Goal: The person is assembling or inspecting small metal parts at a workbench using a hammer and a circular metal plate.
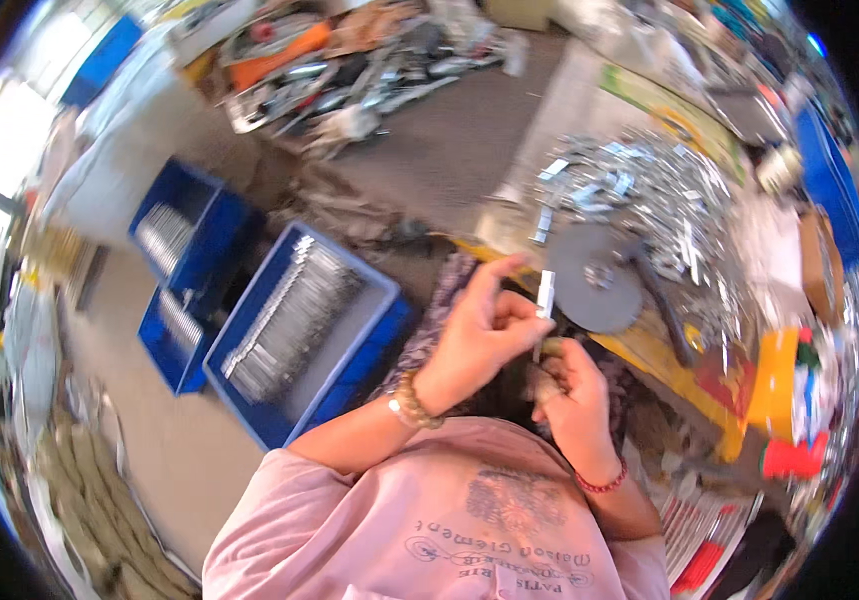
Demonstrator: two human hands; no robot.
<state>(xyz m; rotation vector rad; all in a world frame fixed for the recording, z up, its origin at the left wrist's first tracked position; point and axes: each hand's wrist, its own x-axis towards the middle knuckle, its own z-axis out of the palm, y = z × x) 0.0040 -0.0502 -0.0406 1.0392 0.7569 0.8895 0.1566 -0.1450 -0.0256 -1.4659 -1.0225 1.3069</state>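
My left hand [490, 335], with a beaded bracelet at the wrist, pinches a small, shiny, narrow metal piece [547, 292] between thumb and fingers; the index finger is raised. Just below and to the right, my right hand [575, 400] is closed close to the lower end of that piece. What its curled fingers hold is hidden and blurred. Beyond my hands lies a round grey disc [590, 290] with a metal centre, beside a dark handle-like bar [662, 305]. A loose heap of similar shiny metal pieces [650, 190] spreads behind the disc.
A blue bin [300, 430] to my left holds rows of metal pieces. Further left are more blue bins [200, 225], one above another. Mixed metal parts [380, 75] are piled at the back. A yellow box [780, 390] and a red item [795, 457] sit at right.
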